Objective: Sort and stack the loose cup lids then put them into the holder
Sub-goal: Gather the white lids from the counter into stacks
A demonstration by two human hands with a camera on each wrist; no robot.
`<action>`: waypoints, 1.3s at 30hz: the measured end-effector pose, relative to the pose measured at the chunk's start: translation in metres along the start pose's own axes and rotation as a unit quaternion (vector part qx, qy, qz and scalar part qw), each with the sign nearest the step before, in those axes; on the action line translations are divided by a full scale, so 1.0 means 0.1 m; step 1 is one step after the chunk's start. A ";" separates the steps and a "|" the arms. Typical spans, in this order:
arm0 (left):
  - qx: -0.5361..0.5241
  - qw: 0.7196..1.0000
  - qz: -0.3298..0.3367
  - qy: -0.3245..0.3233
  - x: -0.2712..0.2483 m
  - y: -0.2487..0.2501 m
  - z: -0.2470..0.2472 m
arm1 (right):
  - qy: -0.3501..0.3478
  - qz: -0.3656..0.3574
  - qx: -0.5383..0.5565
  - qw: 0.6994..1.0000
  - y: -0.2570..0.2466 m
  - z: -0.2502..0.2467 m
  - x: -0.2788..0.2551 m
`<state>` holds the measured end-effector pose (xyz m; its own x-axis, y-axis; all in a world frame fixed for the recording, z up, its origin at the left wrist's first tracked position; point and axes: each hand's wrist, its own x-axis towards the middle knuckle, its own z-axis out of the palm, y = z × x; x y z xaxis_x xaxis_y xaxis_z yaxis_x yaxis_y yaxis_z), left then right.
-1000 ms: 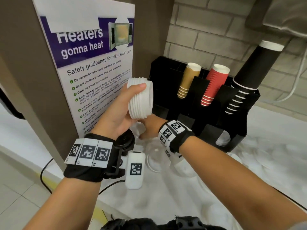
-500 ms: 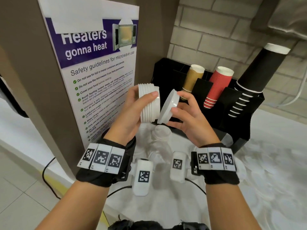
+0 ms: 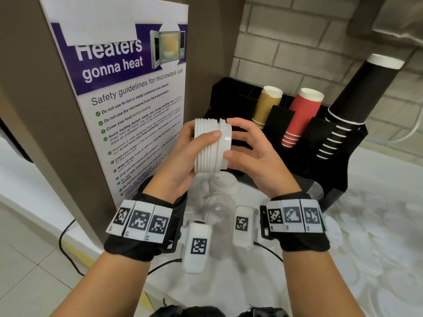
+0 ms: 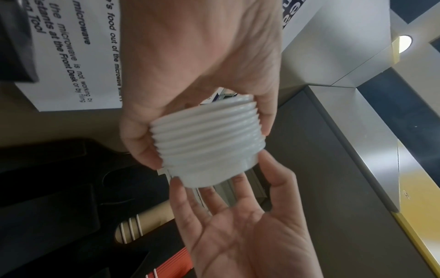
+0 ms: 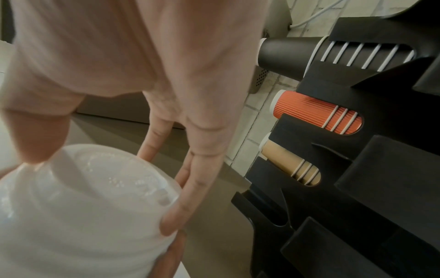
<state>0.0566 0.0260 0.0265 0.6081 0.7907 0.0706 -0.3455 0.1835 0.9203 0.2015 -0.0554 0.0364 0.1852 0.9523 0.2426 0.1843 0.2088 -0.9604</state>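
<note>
Nesting sideways at chest height, the stack of lids (image 3: 209, 146) lay in the left hand (image 3: 183, 161), thumb and fingers curled round its ribbed rims. The right hand (image 3: 249, 152), fingers straight, pressed the end lid (image 3: 225, 143) on from 3 o'clock. Thin plastic lids probably weigh little, flex and slide apart; gripping across both end faces seemed safest. The holder (image 3: 343, 152) stood at 2 o'clock.

Item we record: white marbled countertop (image 3: 377, 184), bearing a black plastic cup holder (image 3: 338, 143) and loose clear plastic lids (image 3: 223, 183) just beside it.
</note>
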 end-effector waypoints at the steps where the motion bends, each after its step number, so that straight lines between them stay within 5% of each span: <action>1: -0.004 1.000 0.001 0.002 0.00 0.00 0.00 | -0.003 0.000 0.003 1.000 -0.01 0.01 0.01; 8: -0.023 0.999 0.032 0.019 0.02 0.13 -0.04 | -0.039 0.013 0.002 0.999 -0.03 0.02 0.27; 11: -0.039 0.998 0.046 0.035 0.03 0.19 -0.08 | -0.016 0.065 -0.155 0.986 0.15 0.04 0.49; 13: -0.044 0.997 0.047 0.034 0.03 0.21 -0.10 | -0.142 0.079 -0.327 0.931 0.36 0.11 0.62; 15: -0.042 0.997 0.048 0.032 0.01 0.22 -0.11 | -0.274 0.117 -0.477 0.827 0.57 0.26 0.67; 17: -0.039 0.998 0.046 0.029 0.00 0.22 -0.10 | -0.309 0.140 -0.559 0.756 0.73 0.42 0.68; 25: -0.027 0.998 0.045 0.034 -0.06 0.22 -0.14 | -0.311 0.135 -0.621 0.707 0.81 0.53 0.73; 31: -0.028 0.998 0.047 0.043 -0.06 0.23 -0.15 | -0.350 0.198 -0.702 0.588 0.45 0.18 0.73; 33: -0.030 0.997 0.049 0.043 -0.04 0.23 -0.13 | -0.339 0.163 -0.701 0.606 0.46 0.23 0.73; 36: -0.036 0.997 0.048 0.038 -0.02 0.22 -0.09 | -0.347 0.093 -0.618 0.699 0.62 0.45 0.66; 39: -0.042 0.998 0.045 0.032 0.00 0.21 -0.06 | -0.328 0.045 -0.617 0.714 0.89 0.66 0.57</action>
<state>0.0448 0.0334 0.0438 0.5265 0.8411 0.1243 -0.4572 0.1568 0.8754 0.1649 0.0324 -0.0440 -0.1687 0.9332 -0.3172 0.9850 0.1716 -0.0190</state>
